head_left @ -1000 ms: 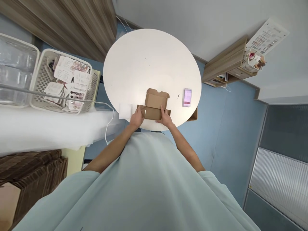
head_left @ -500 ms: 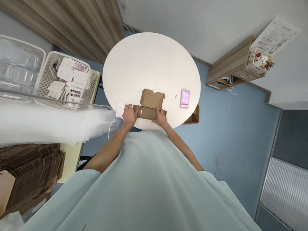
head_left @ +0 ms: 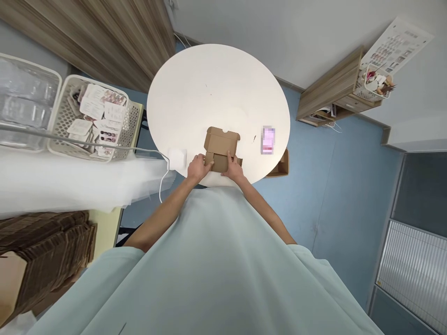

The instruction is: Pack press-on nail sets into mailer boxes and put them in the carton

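Observation:
A small brown cardboard box (head_left: 221, 141) lies partly folded near the front edge of the round white table (head_left: 223, 83), its lid panel spread toward the far side. My left hand (head_left: 198, 168) is closed on the box's left side flap, which is bent inward over the base. On the right, my right hand (head_left: 233, 168) grips the front part of the box, thumb inside and fingers around the outer side. The right side flap sticks out beyond that hand.
A pixelated pink item (head_left: 268, 140) lies on the table's right. A white square item (head_left: 177, 159) and a white cable (head_left: 164, 179) are at its left edge. Further left are baskets (head_left: 63, 135), white sheeting (head_left: 80, 181) and stacked flat cardboard (head_left: 59, 251). An open carton (head_left: 281, 166) stands below right.
My left hand has moved right, folding the left side flap inward over the base. The white square item is now more uncovered. My right hand stays at the same spot on the box.

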`<state>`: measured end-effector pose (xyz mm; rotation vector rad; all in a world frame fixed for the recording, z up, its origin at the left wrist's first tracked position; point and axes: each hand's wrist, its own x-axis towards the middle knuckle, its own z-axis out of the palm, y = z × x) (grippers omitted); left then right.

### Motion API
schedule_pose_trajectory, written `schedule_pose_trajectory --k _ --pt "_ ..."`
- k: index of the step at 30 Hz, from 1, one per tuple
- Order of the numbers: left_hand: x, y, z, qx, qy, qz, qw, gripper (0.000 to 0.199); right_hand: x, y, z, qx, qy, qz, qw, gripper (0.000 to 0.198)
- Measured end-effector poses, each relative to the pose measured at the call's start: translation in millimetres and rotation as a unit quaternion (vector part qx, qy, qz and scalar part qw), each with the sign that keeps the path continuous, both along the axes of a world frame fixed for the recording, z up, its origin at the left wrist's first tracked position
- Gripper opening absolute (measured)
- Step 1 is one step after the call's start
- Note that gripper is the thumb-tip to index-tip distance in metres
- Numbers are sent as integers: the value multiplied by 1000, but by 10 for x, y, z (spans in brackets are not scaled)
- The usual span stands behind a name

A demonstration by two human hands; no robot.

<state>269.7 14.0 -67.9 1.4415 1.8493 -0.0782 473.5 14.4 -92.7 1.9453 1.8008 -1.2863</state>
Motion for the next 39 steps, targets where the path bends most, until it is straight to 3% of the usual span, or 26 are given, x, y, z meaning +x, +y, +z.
schedule_pose_trajectory --k 8,15,17,20,23,29,33,39 --pt "-75 54 -152 -59 17 -9 998 22 22 -32 14 -1 -13 7 1000 161" --pt "-1 63 -117 -65 39 -50 996 29 32 -27 99 -13 -9 -2 1000 151" --pt "14 58 -126 -66 45 -55 995 30 100 -78 150 2 9 -16 1000 136" --pt "18 53 -147 -65 43 -56 995 31 288 -233 231 86 34 -77 993 99" --pt "19 53 -153 -62 37 -53 996 31 506 -410 262 142 -16 -169 975 72" --pt "31 62 -103 -72 28 -39 996 28 634 -521 144 21 -55 -200 978 23" --pt "46 64 -54 -75 34 -46 996 31 558 -490 141 30 -57 -198 978 16" --pt "81 71 4 -75 44 -49 995 33 430 -457 297 50 -43 -181 981 13"
